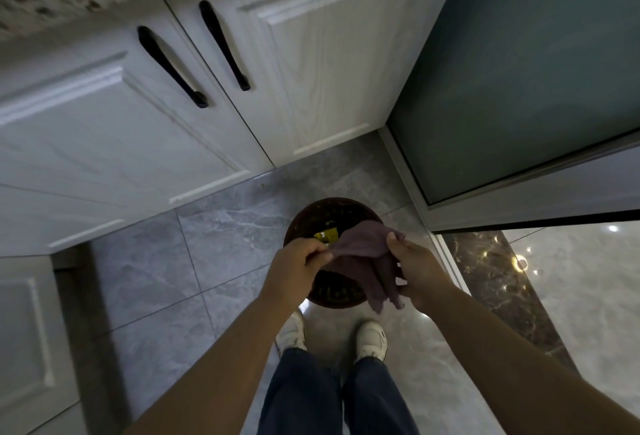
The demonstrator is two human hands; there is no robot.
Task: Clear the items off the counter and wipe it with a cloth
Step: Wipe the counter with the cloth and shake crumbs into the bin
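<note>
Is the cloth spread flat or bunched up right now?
Bunched. The cloth hangs crumpled between the left hand and right hand, both pinching it over the bin, folds drooping.

- You have no readable text, label, brand, number or sign anywhere in this view.
- The yellow scrap (326, 235) lying in the dark bin (301, 223) carries small dark marks, but they are too blurred for you to tell whether they are letters.
</note>
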